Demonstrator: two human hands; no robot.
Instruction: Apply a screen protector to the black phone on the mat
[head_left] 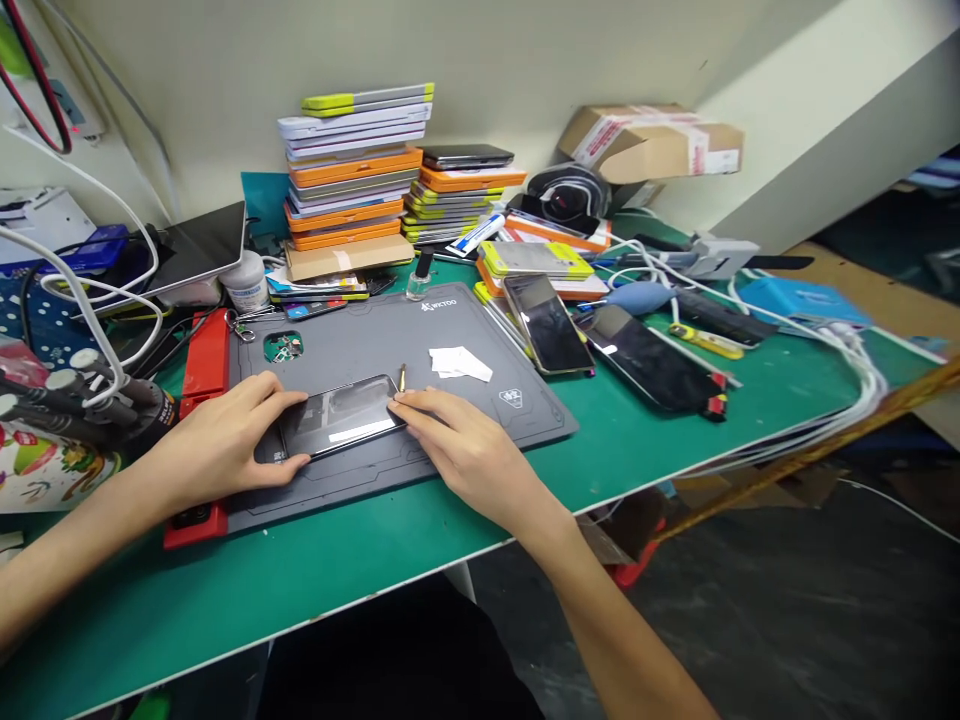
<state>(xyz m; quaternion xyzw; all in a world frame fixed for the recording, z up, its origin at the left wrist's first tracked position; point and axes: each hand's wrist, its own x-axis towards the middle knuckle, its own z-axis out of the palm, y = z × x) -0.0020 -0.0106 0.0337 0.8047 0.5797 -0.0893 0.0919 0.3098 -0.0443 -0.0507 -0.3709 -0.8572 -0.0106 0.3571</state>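
Note:
A smartphone (345,412) with a dark glass face and a bright reflected strip lies over a grey work mat (480,345). My left hand (240,435) grips its left end, thumb at the near edge and fingers at the far edge. At the right end, my right hand (465,445) has thumb and fingertips closed on the phone's corner. Just beyond those fingertips is a small brass-coloured piece (403,378); whether the hand touches it I cannot tell. A white paper wipe (460,363) lies on the mat, and small parts sit in the mat's recess (283,347).
Two more phones (547,322) (651,358) lie to the right, near a blue air blower (637,297) and a yellow-handled knife (705,340). Stacked flat boxes (352,185) stand at the back. A glass bottle (420,278) and a red holder (204,360) border the mat.

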